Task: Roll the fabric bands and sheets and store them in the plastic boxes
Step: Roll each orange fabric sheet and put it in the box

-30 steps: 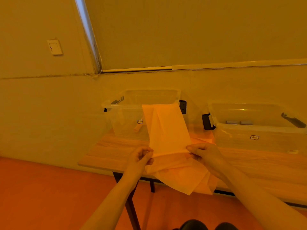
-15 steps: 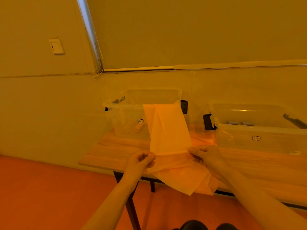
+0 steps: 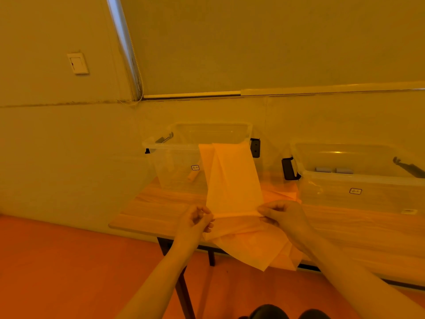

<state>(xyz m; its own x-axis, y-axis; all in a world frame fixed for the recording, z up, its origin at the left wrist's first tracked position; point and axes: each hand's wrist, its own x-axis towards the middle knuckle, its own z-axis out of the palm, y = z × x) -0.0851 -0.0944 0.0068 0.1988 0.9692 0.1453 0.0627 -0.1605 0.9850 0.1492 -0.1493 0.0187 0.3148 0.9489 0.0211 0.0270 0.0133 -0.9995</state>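
On the wooden table (image 3: pixel 161 210), two clear plastic boxes (image 3: pixel 174 162) stand at 12 and 2 o'clock. Between them hangs the orange fabric sheet (image 3: pixel 232 180), held up. Left hand (image 3: pixel 195 221) and right hand (image 3: pixel 282 215) pinch its fold, fingers clamped.

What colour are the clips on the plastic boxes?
Black, clearest in the head view on the left box's clip.

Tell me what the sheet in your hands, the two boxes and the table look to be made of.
Sheet: thin matte fabric, apparently; it creases and hangs limp. Left box and right box: clear glossy plastic; contents show through the walls. Table: wood-grain top, possibly laminate.
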